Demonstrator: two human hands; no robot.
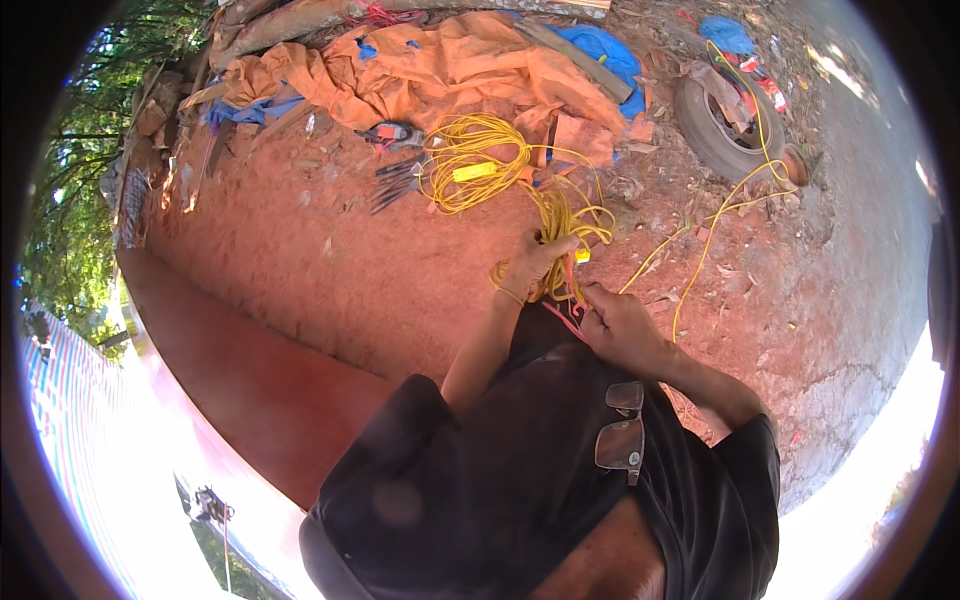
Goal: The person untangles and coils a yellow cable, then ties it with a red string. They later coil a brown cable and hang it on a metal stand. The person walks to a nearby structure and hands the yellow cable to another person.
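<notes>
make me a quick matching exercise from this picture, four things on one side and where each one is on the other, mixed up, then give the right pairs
Things:
1. yellow cord
2. old tyre
3. orange tarp
4. glasses

Places:
A. hanging on the front of the black shirt
B. spread over the far side of the red ground
C. lying at the upper right, near the grey paving
D. coiled on the ground, with a bunch in the left hand and a strand at the right hand

Pairs: 1-D, 2-C, 3-B, 4-A
</notes>
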